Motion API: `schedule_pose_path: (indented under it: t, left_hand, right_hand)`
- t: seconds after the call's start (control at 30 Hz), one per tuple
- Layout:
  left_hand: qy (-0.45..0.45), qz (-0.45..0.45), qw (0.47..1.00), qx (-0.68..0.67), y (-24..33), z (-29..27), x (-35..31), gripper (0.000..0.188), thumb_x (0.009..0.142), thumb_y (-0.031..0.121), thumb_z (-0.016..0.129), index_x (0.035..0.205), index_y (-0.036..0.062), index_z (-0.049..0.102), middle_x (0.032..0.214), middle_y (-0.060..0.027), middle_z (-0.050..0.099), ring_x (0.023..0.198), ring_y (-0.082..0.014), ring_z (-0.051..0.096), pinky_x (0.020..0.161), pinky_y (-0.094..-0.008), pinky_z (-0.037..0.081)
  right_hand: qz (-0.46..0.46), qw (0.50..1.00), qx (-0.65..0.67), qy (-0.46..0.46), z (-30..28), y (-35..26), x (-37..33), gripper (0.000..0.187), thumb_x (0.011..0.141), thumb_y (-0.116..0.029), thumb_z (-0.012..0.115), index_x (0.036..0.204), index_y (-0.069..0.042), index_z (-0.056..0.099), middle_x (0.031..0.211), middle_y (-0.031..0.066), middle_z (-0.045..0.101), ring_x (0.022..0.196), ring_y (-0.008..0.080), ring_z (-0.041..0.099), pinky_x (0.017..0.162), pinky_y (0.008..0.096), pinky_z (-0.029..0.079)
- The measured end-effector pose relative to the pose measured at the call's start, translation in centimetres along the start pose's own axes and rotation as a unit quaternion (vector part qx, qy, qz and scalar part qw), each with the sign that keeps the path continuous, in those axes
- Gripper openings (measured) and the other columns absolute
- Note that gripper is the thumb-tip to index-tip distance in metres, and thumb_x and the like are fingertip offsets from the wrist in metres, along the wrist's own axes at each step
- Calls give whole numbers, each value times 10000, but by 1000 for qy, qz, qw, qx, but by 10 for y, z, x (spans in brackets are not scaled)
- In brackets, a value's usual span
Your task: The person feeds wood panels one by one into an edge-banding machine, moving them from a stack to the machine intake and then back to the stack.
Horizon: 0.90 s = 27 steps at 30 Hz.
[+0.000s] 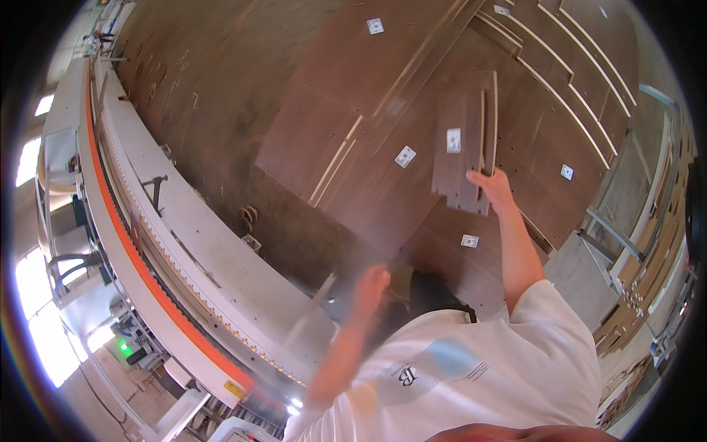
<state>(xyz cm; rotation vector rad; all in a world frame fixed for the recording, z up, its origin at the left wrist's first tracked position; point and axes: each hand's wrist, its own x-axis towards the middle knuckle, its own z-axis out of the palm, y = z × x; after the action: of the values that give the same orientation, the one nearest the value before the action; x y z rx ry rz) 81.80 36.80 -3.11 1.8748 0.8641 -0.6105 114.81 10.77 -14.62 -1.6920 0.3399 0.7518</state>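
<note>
The left hand (374, 283) is too blurred to tell its grip; ahead and rightward, the right hand (496, 188) pinches narrow brown boards (458, 171) near one end, so they could tilt, slip and scuff large panels (539, 141) beyond.

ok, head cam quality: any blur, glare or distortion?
Head view: left hand smeared by motion blur; right hand and its boards clearer; windows at left blown out; machine bowed by the fisheye; corners black.
</note>
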Motion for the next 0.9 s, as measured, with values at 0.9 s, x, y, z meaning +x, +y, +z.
schedule_pose_path:
  t: [0.9]
  left_hand:
    - [448,-75,860,-232,-163,-46,-194,335,987,305,634,958,-9,520,860,-195,642,781,-350,622,728,-460,486]
  right_hand:
    - [-328,814,-443,-183,304,28,-387,565,957,-569,561,810,-29,634,811,214,662,822,433,642,720,495,482]
